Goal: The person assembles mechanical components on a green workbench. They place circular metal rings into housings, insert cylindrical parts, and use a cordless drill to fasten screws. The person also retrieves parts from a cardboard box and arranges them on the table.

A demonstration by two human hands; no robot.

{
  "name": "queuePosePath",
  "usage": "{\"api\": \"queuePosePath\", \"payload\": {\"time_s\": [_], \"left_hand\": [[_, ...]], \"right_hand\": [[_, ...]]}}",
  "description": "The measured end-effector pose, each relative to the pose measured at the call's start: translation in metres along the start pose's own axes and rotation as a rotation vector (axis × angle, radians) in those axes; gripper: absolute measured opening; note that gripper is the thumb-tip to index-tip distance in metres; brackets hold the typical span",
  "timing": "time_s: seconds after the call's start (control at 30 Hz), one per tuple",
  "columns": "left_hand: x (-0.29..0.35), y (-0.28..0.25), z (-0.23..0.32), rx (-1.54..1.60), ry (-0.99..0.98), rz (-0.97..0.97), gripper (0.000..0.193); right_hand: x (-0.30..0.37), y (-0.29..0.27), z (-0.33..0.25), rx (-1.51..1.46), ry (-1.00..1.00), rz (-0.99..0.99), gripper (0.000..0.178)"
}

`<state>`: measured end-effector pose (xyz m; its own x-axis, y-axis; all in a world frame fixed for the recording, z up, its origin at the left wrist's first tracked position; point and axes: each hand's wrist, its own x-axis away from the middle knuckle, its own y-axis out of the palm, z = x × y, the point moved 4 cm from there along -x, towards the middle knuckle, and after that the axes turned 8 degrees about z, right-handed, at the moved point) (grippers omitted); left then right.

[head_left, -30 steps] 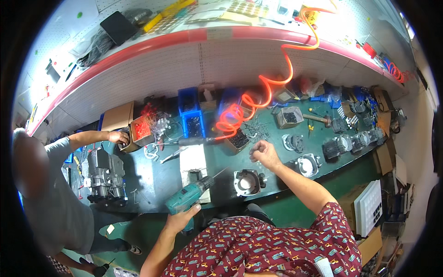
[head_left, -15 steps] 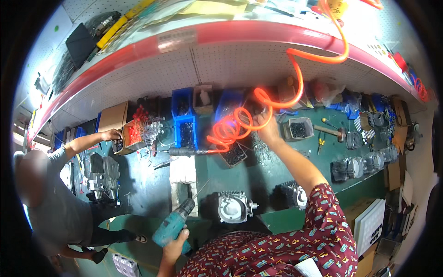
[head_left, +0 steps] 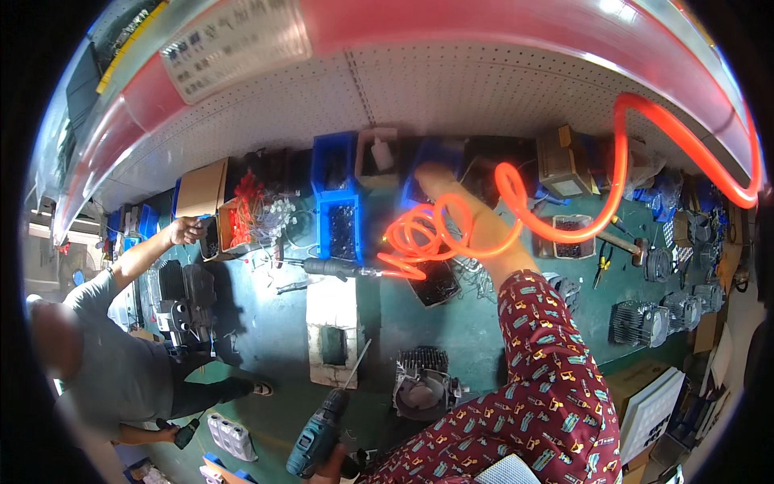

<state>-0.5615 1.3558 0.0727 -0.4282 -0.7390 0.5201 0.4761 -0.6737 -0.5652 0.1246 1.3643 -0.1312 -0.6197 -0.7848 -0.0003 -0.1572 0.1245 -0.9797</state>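
My left hand (head_left: 330, 466), low in the view, is wrapped round a teal cordless drill (head_left: 316, 440). A long bit points up from the drill toward a white block (head_left: 330, 310) with a rectangular hole. Far across the bench, my right hand (head_left: 434, 179) reaches into a blue bin (head_left: 448, 155) at the back. Its fingers are hidden by the hand itself and the bin. An orange coiled air hose (head_left: 516, 202) passes in front of my right forearm. A finned metal engine part (head_left: 423, 393) sits near the bench's front edge, just right of the drill.
A co-worker (head_left: 121, 323) at left reaches to a box and holds another drill. Blue bins (head_left: 339, 227) of dark small parts stand mid-back. An air gun (head_left: 329, 268), a hammer (head_left: 621, 242), pliers (head_left: 602, 266) and finned castings (head_left: 639, 323) lie about. A red-edged shelf (head_left: 451, 24) overhangs.
My right hand has moved farther back and left, into the blue bin. My left hand and the drill have come lower. The whole view has shifted, with the shelf edge now nearer.
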Motion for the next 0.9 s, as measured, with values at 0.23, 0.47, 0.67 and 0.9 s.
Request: {"api": "queuePosePath", "payload": {"time_s": [0.23, 0.47, 0.67, 0.9], "left_hand": [[0.007, 0.017, 0.018, 0.28, -0.138, 0.076, 0.041], [0.012, 0.005, 0.028, 0.148, 0.053, 0.085, 0.034], [0.002, -0.01, 0.044, 0.033, 0.195, 0.049, 0.02], [-0.015, -0.022, 0.044, 0.228, 0.422, -0.091, 0.038]], "right_hand": [[0.001, -0.006, -0.029, 0.033, -0.054, -0.023, 0.023], [0.004, -0.025, -0.028, -0.163, 0.174, -0.038, 0.031], [0.081, -0.092, 0.022, -1.08, 0.338, 0.597, 0.021], [0.262, -0.184, 0.035, -0.77, 0.61, 1.07, 0.022]]}}
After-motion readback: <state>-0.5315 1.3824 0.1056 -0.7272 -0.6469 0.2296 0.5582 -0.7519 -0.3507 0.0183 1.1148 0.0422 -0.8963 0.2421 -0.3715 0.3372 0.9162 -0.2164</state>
